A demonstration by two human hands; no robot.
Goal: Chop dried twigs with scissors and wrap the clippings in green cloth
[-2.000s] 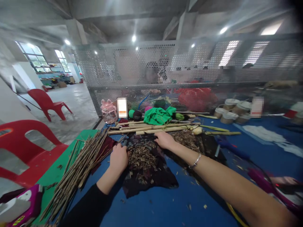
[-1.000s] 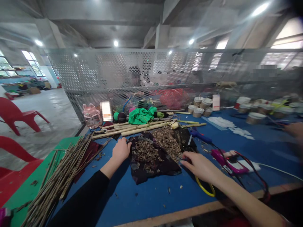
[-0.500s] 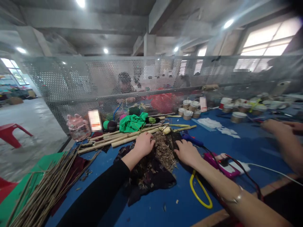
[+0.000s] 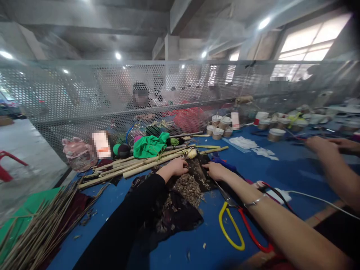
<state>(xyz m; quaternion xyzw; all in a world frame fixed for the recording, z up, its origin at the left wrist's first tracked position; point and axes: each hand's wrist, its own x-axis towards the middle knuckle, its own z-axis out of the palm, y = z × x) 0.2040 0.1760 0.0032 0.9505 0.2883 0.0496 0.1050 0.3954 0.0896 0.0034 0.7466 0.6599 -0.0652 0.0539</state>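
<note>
A dark cloth (image 4: 187, 219) lies crumpled on the blue table with a heap of dry brown chips (image 4: 187, 187) on it. My left hand (image 4: 177, 167) is curled at the far left side of the heap, fingers closed on the cloth; its fingertips are partly hidden. My right hand (image 4: 215, 170) pinches the cloth's far right edge. Beneath my right forearm lie scissors (image 4: 230, 202) with one yellow and one red handle loop. Just beyond my hands is a pale knotted bundle (image 4: 191, 153) beside several peeled sticks (image 4: 152, 167).
Thin dry stems (image 4: 42, 225) are piled at the left on green material. A green cloth (image 4: 150, 146) and a pink jar (image 4: 77, 152) stand before the perforated screen (image 4: 112, 93). Lidded cups (image 4: 218, 133) are behind. A co-worker's hands (image 4: 323, 148) are at the right.
My hands have drawn closer together, with fingers more curled. The chips have slid toward me, baring dark cloth between my hands. More of the scissors shows. The view has shifted right.
</note>
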